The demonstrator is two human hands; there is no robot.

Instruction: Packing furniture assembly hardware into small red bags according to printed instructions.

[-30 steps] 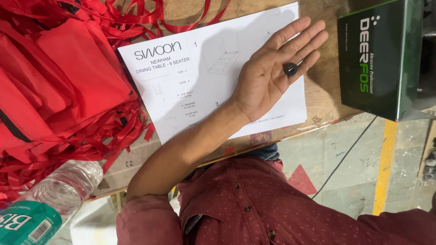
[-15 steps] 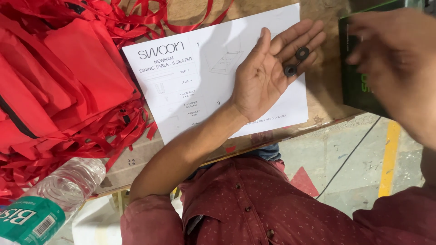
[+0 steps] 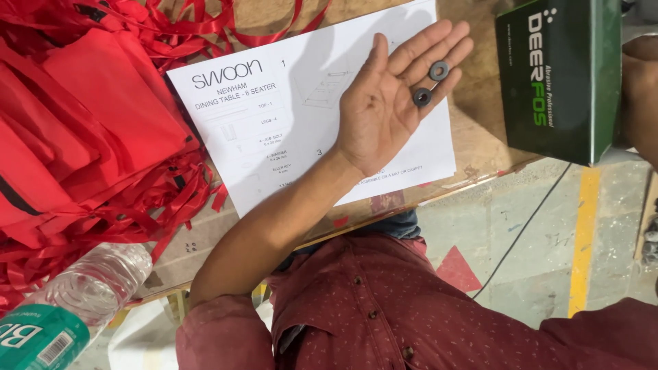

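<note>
From left to right I see red fabric bags (image 3: 89,130) heaped beside a white instruction sheet (image 3: 274,130), my left hand (image 3: 391,103) palm-up over it with fingers (image 3: 428,44) spread wide, two dark washers (image 3: 430,83) resting there, and my right hand (image 3: 641,96) behind a green box (image 3: 555,75), grip hidden.
</note>
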